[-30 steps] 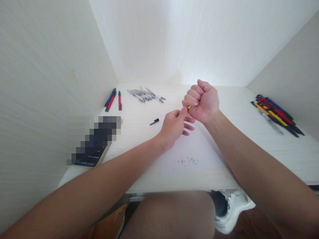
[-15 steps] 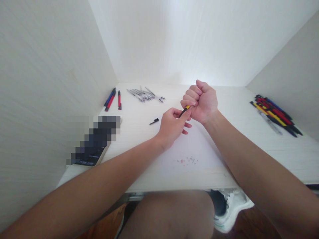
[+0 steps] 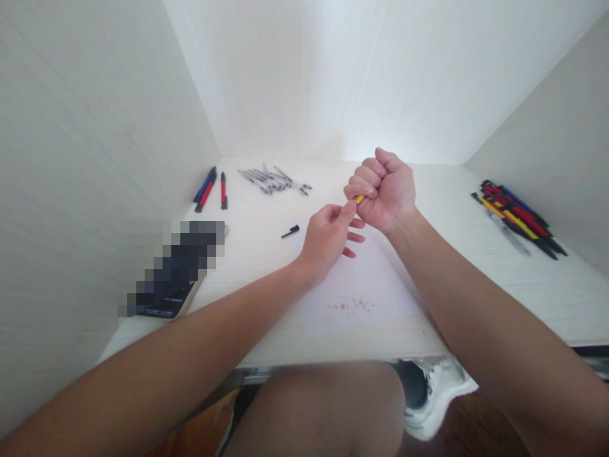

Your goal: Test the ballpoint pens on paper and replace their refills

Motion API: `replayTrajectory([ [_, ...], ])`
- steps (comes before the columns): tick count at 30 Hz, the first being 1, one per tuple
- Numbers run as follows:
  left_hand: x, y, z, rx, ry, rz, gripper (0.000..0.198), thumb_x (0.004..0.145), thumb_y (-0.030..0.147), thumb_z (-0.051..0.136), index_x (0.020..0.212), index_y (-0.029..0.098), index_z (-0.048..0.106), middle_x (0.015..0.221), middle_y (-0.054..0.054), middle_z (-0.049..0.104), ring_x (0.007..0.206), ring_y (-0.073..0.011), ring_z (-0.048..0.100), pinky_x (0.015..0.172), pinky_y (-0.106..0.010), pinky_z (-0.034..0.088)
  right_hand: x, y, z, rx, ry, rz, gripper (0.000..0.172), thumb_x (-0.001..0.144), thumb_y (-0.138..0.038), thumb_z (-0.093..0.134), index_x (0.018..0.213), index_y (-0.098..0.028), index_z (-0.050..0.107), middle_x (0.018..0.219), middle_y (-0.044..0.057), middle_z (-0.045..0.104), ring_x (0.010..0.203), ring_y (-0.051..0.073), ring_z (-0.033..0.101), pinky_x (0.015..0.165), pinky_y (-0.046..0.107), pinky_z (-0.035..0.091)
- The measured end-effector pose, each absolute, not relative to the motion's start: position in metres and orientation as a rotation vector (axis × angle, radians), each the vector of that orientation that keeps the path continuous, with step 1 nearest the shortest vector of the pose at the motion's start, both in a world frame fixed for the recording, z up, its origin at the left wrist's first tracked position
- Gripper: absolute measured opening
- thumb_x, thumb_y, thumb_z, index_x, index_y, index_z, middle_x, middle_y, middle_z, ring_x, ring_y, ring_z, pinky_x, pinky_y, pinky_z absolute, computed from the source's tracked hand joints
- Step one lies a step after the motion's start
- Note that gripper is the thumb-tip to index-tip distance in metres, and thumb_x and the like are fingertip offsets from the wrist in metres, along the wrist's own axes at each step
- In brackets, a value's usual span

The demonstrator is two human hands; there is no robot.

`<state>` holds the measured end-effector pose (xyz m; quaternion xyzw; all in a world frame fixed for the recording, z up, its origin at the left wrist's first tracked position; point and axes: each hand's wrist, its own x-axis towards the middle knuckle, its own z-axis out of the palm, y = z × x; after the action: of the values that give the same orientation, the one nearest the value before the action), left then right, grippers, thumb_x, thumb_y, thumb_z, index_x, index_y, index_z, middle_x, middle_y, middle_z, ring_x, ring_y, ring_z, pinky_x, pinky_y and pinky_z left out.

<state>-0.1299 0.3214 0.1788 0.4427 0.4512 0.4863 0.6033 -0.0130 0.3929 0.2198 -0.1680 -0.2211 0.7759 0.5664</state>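
Observation:
Above a white sheet of paper [image 3: 380, 279], my right hand [image 3: 384, 190] is curled round a yellow pen part [image 3: 359, 199], of which only a short piece shows. My left hand [image 3: 328, 238] pinches the lower end of this pen between thumb and forefinger, its other fingers spread. The two hands meet at the pen. On the desk left of my left hand lies a small black clip part [image 3: 290, 231]. Small grey and reddish marks [image 3: 352, 306] show on the paper.
Clear refills or thin pens [image 3: 273, 179] lie in a pile at the back. Red and blue pens [image 3: 205, 190] are at the left, by a phone [image 3: 166, 304], partly pixelated. Red, yellow and black pens [image 3: 518, 216] are heaped at the right. Side walls [image 3: 95, 127] enclose the desk.
The black part of the pen, seen earlier between my hands, is now hidden behind my left thumb and fingers. The camera view has shifted slightly.

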Motion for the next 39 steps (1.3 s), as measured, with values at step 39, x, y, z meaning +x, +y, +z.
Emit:
replayTrajectory([
  [39,-0.1284,0.3214,0.1800,0.987,1.078,1.098,0.038,0.109,0.040,0.040,0.091,0.014,0.062,0.107,-0.013,0.074,0.076,-0.0163,0.074,0.045,-0.020,0.048,-0.0124,0.3915,0.2256,-0.415,-0.493,1.804,0.051,0.106,-0.036,0.042,0.070,-0.023,0.009,0.050,-0.008,0.012,0.040,0.008,0.013,0.038,0.022,0.021],
])
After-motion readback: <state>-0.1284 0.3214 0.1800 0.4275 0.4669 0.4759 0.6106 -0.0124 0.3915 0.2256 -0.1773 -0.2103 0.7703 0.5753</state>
